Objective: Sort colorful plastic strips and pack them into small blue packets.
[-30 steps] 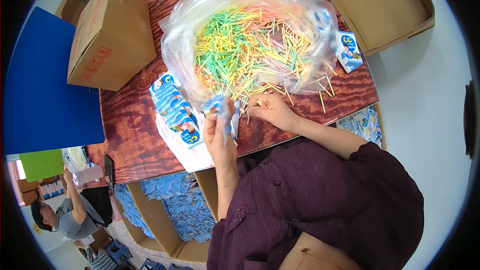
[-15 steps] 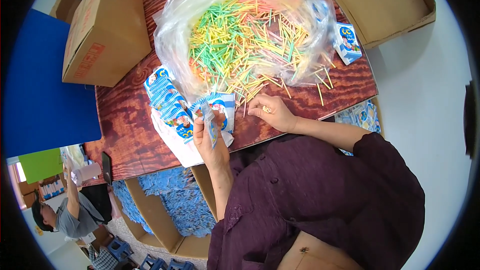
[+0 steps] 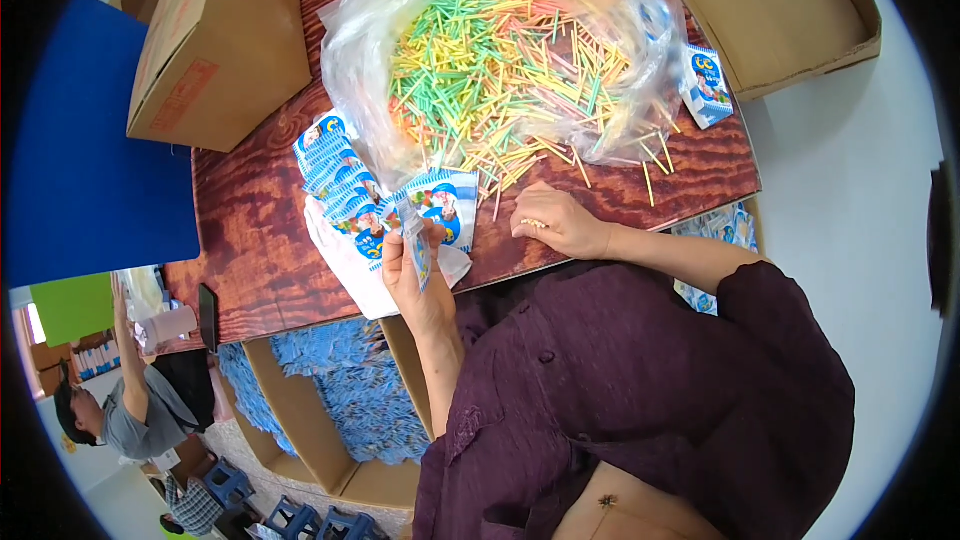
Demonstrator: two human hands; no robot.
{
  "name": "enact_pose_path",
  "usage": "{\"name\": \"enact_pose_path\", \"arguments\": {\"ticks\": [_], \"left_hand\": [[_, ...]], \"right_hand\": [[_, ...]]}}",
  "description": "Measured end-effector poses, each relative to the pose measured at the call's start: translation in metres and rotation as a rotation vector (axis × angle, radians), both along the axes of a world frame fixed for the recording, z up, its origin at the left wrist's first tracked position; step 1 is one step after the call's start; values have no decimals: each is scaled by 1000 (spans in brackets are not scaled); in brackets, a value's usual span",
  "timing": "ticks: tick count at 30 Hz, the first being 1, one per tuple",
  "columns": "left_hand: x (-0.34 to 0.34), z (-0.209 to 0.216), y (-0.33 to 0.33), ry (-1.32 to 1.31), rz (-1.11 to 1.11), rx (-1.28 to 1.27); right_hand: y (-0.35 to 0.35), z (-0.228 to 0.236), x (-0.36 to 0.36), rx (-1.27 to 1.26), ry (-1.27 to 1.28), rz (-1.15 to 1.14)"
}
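Observation:
My left hand (image 3: 420, 285) is closed around a small blue-and-white packet (image 3: 413, 240), held upright above the table's near edge. To its right, my right hand (image 3: 565, 225) is curled shut around a bundle of thin pale sticks (image 3: 535, 223), whose ends show at the fingers. A large clear plastic bag (image 3: 350, 60) lies spread open beyond both hands. In and around it are many green, yellow and pink sticks (image 3: 480, 70), some spilling toward my right hand. Flat blue-and-white packets (image 3: 340, 175) lie overlapped on a white cloth (image 3: 340, 260) beside my left hand.
A cardboard box (image 3: 225, 50) stands at the far left, and an open carton (image 3: 770, 10) at the far right. One packet (image 3: 707, 85) stands by the bag. Below the table, cartons hold blue packets (image 3: 360, 400). A co-worker (image 3: 145, 410) is at lower left, near a phone (image 3: 208, 317).
My right hand has drawn slightly right, away from the loose sticks, and its fingers have curled in more. My left hand keeps the packet in nearly the same place. The view has shifted slightly.

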State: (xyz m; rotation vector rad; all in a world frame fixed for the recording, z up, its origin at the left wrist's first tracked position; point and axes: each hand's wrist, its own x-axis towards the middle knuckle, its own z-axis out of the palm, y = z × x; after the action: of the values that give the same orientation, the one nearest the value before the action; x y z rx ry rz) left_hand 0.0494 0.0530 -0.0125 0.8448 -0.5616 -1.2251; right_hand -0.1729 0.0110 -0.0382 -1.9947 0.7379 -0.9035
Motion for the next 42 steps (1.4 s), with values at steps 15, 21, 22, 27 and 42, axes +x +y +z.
{"name": "enact_pose_path", "arguments": {"ticks": [15, 21, 22, 27, 42], "left_hand": [[-3, 4, 1, 43, -13, 28], [6, -1, 9, 20, 25, 50], [6, -1, 9, 10, 29, 60], [1, -1, 2, 36, 15, 67], [-6, -3, 2, 14, -3, 52]], "right_hand": [[-44, 26, 20, -323, 670, 190], [-60, 36, 14, 449, 185, 305], [-60, 37, 9, 948, -68, 309], [-42, -7, 9, 1632, -886, 531], [-9, 17, 13, 574, -340, -169]]}}
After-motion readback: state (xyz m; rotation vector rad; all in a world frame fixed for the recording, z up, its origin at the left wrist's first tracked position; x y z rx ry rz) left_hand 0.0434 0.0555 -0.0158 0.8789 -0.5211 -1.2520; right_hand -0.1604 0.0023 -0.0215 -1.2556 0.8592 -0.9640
